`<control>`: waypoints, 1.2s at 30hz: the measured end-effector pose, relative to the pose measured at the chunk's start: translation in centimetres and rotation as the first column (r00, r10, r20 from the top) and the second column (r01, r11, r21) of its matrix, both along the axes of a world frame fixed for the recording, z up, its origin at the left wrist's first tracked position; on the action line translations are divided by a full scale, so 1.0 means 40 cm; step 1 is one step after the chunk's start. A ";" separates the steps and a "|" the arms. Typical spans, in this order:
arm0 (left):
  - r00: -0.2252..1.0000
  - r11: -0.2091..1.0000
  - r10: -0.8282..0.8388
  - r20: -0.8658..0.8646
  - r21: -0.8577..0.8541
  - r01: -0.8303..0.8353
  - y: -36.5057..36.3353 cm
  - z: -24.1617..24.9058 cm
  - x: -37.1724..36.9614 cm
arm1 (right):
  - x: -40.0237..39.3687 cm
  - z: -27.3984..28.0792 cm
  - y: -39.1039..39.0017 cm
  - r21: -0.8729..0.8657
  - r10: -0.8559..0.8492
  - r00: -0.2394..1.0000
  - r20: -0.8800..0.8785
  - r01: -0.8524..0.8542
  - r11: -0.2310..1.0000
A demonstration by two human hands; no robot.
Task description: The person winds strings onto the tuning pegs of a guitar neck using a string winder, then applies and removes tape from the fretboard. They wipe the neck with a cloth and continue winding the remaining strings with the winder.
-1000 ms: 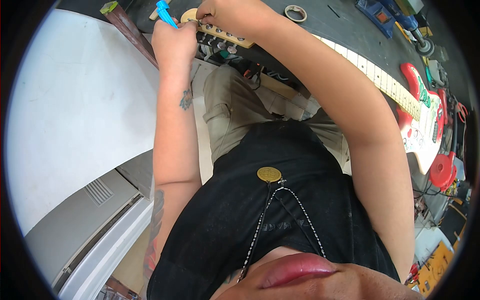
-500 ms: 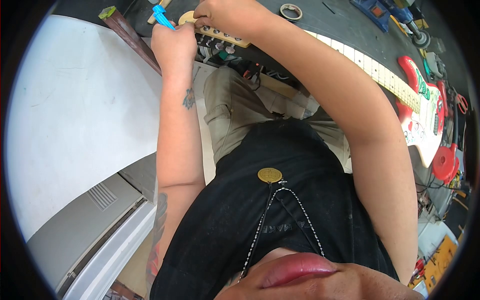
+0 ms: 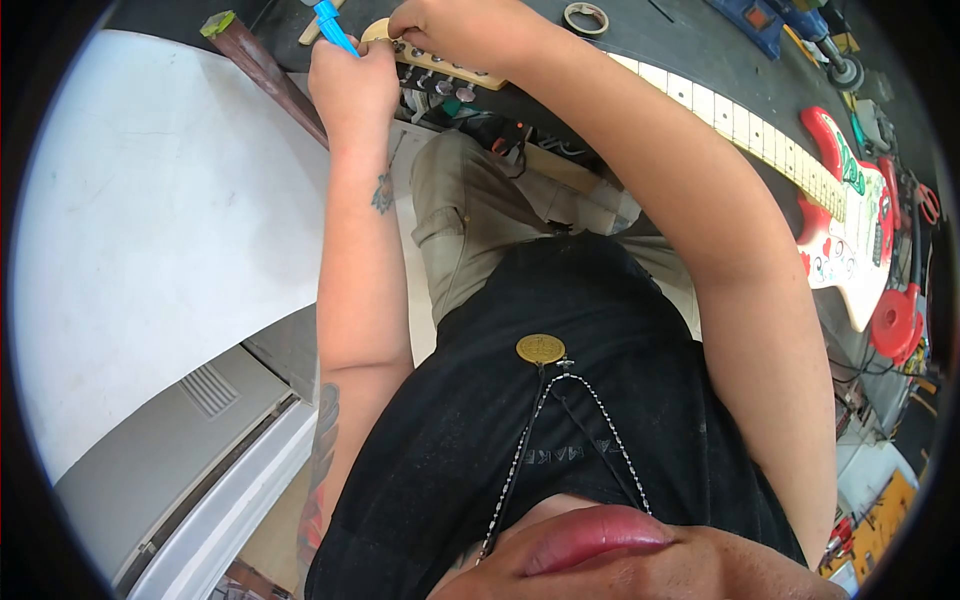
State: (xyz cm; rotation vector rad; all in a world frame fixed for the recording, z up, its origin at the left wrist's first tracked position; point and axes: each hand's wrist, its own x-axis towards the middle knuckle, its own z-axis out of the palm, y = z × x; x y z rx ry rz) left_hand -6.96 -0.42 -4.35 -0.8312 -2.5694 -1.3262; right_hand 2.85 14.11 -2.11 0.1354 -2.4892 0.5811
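Note:
A guitar headstock (image 3: 470,74) with a row of metal tuners along its near edge lies under both hands. My left hand (image 3: 352,85) is closed in a fist at the headstock's left end, around a bright blue plastic tool (image 3: 337,27) that sticks up past the thumb. My right hand (image 3: 450,28) arches over the headstock from above, fingertips pinched together right at its tuners. What sits in that pinch is too small to make out. The pale fretted neck (image 3: 730,118) runs right to the red and white painted body (image 3: 845,220).
Tape roll (image 3: 585,19) and a blue vise-like tool (image 3: 750,22) lie on the dark bench. A dark wooden post (image 3: 262,75) leans beside the white panel (image 3: 170,180) on my left. Red scissors (image 3: 928,205) and a red round tool (image 3: 895,325) are at far right.
My left hand and the blue tool have shifted slightly right and down. My right hand stays pinched at the headstock, and the whole view has moved a little.

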 end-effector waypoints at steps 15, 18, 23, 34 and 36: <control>0.989 0.981 -0.100 0.113 0.176 0.080 -0.025 -0.009 0.032 | -0.004 0.006 -0.006 0.107 -0.009 1.000 0.025 0.007 0.994; 0.997 0.998 -0.054 0.063 0.013 0.053 -0.033 0.033 0.055 | -0.004 0.009 -0.005 0.090 -0.015 0.999 0.041 0.011 0.996; 0.984 0.988 -0.149 -0.103 0.019 0.151 -0.030 0.023 0.040 | -0.002 0.019 -0.013 0.117 -0.104 0.982 0.156 0.086 0.989; 0.966 0.967 -0.226 -0.123 0.091 0.238 -0.034 0.000 -0.004 | 0.002 0.022 -0.013 0.033 0.002 1.000 0.027 -0.003 0.999; 0.889 0.958 -0.279 -0.364 -0.042 0.283 -0.041 -0.022 -0.031 | 0.001 0.018 -0.012 0.030 -0.022 0.998 0.052 0.020 0.999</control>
